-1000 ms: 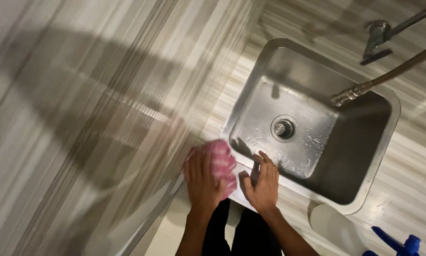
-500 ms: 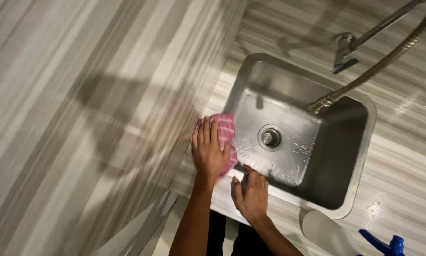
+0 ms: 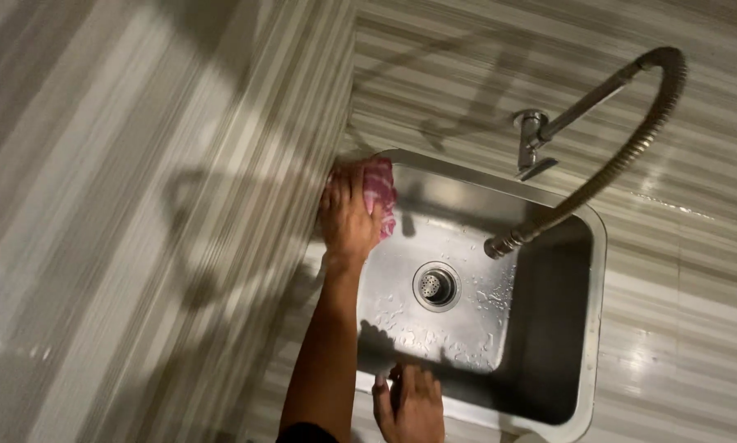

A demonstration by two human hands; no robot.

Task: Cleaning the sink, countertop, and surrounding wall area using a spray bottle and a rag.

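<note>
My left hand [image 3: 348,215] presses a pink cloth [image 3: 380,194] flat against the far left corner of a stainless steel sink [image 3: 549,197], on its rim. My right hand [image 3: 409,402] rests on the sink's near rim, fingers spread, holding nothing. A round drain [image 3: 435,286] sits in the wet basin floor. A flexible metal faucet hose [image 3: 622,156] arches over the basin from a wall-side mount [image 3: 532,135], its nozzle [image 3: 499,244] hanging above the basin.
A striped grey and beige countertop [image 3: 680,312] surrounds the sink on the right and far sides. A striped wall surface [image 3: 139,205] fills the left of the view, carrying my shadow.
My left hand has slid the pink cloth along the sink's left rim from the near corner to the far corner. My right hand stayed on the near rim.
</note>
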